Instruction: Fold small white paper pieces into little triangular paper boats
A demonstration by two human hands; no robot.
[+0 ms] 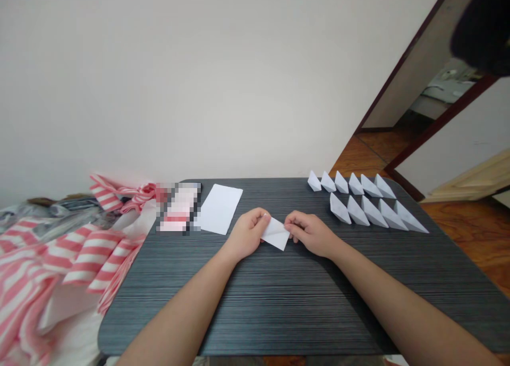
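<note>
Left hand [247, 233] and right hand [311, 233] both pinching folded white paper [277, 234] between fingertips, paper over middle of dark table [239, 313]. Blank paper sheet [220, 209] lying flat far left of hands. Two rows of paper boats [372, 213] standing far right.

Matt white paper [275, 234] (thin, smooth) against a ribbed, dark laminate tabletop [255, 313].
</note>
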